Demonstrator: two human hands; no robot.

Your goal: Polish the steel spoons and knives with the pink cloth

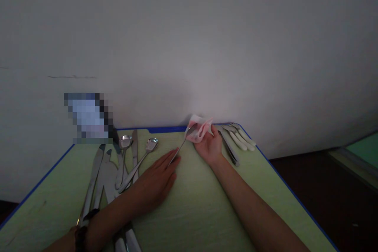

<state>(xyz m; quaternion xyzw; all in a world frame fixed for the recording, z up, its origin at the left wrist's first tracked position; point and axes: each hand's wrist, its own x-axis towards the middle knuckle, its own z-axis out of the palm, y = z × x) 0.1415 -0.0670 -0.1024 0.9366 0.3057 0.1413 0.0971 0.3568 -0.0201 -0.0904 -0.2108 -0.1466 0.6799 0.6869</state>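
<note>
My left hand (156, 181) grips the handle of a metal spoon (183, 141) between its fingers, with the spoon slanting up and away to the right. The spoon's bowl lies against a crumpled pink-and-white cloth (202, 126), which may be a tissue. My right hand (209, 145), palm turned up, holds this cloth from behind and below, its fingers partly hidden by it. Left of my left hand lie another spoon (151, 144), a second spoon (125, 141) and several table knives (96, 173), some partly covered by my left forearm.
The light green table (201, 212) has a blue edge and stands against a grey wall (189, 39). Forks with pale handles (242, 139) and stacked metal cutlery (229, 149) lie at the back right. A blurred-out upright screen (88, 116) stands at the back left.
</note>
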